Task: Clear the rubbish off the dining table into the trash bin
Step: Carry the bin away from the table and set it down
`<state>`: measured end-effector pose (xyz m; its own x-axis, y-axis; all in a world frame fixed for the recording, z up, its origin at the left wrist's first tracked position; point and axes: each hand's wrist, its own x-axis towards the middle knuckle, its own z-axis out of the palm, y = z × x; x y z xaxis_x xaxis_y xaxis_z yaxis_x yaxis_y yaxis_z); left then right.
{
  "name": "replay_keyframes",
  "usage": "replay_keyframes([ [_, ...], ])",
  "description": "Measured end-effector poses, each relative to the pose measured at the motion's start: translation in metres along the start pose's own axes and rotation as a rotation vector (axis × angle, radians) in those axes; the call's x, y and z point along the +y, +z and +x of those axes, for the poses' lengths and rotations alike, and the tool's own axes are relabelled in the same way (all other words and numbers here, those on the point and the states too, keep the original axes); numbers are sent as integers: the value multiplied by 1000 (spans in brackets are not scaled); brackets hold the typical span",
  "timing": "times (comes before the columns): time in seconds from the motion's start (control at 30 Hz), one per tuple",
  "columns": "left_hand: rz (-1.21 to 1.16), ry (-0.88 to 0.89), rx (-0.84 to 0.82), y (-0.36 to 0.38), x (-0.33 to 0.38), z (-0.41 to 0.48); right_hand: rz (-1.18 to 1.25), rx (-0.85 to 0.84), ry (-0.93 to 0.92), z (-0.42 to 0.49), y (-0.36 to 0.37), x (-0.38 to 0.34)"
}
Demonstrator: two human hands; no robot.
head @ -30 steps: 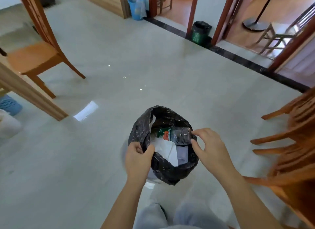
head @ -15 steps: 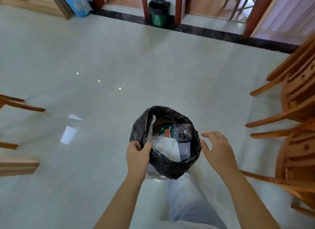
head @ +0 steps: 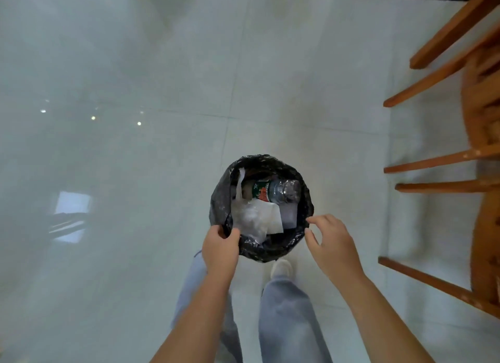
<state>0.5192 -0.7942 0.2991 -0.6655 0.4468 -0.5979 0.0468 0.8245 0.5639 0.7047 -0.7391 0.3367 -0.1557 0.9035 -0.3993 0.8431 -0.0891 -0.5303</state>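
Observation:
A black trash bag (head: pixel 220 200) hangs open in front of me above the pale floor. Inside it lie a clear plastic bottle (head: pixel 278 191) with a green and red label and crumpled white paper (head: pixel 259 216). My left hand (head: pixel 220 247) pinches the bag's near-left rim. My right hand (head: pixel 331 242) hovers just right of the rim with its fingers spread, holding nothing; its fingertips are close to the bag's edge.
Wooden chairs (head: pixel 470 151) with orange-brown legs and rungs crowd the right side. Glossy light tiles (head: pixel 135 159) stretch to the left and ahead. My legs in grey trousers (head: pixel 284 316) and a white shoe (head: pixel 281 268) show below the bag.
The camera has tilted down and swung right, so the doorway, bins and left chair are out of view. My right hand let go of the bottle and drew back from the bag.

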Motion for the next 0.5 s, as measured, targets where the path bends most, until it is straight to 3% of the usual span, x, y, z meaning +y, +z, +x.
replay_keyframes([
  [0.27,101,31,-38,102,-46,136,51,-27,159,90,120,65],
  [0.5,87,34,-149,171,-99,210,50,13,187,136,188,117],
])
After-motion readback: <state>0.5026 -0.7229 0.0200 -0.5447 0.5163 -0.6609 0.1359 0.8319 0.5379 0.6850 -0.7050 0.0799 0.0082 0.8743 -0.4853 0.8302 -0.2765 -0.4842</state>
